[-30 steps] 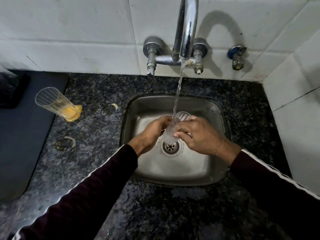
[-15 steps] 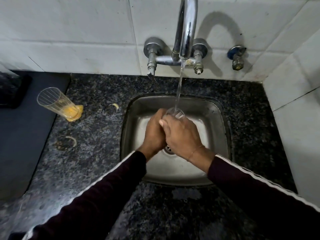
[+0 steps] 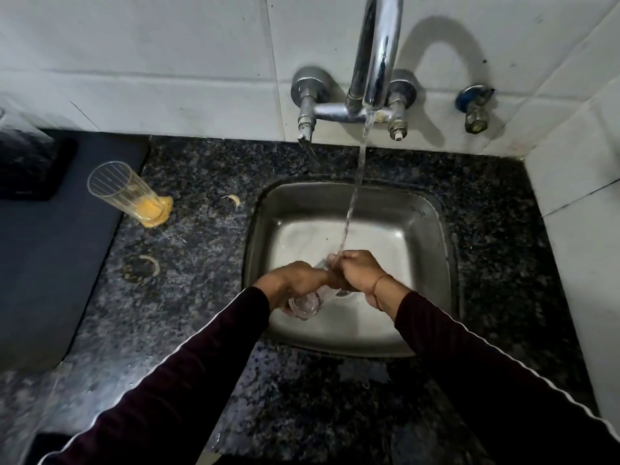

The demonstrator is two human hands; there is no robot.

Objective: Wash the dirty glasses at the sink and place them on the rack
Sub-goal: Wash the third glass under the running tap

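Observation:
A clear glass (image 3: 307, 303) lies tilted over the steel sink (image 3: 432, 223), its base toward me and its mouth under the running water. My left hand (image 3: 295, 280) grips its lower body. My right hand (image 3: 357, 268) curls round its upper end, where the stream from the tap (image 3: 377, 52) lands. A second ribbed glass (image 3: 117, 189) with yellow residue stands on the dark granite counter (image 3: 201, 256) to the left, in a small yellow spill.
A dark mat (image 3: 50, 250) covers the counter at the far left, with a black object (image 3: 30, 166) at its back. Yellow ring stains mark the granite. A small valve (image 3: 474, 109) sticks out of the tiled wall on the right.
Both hands have moved toward me and lower in the sink, and the glass has tipped from nearly upright to lying on a slant with its base toward me.

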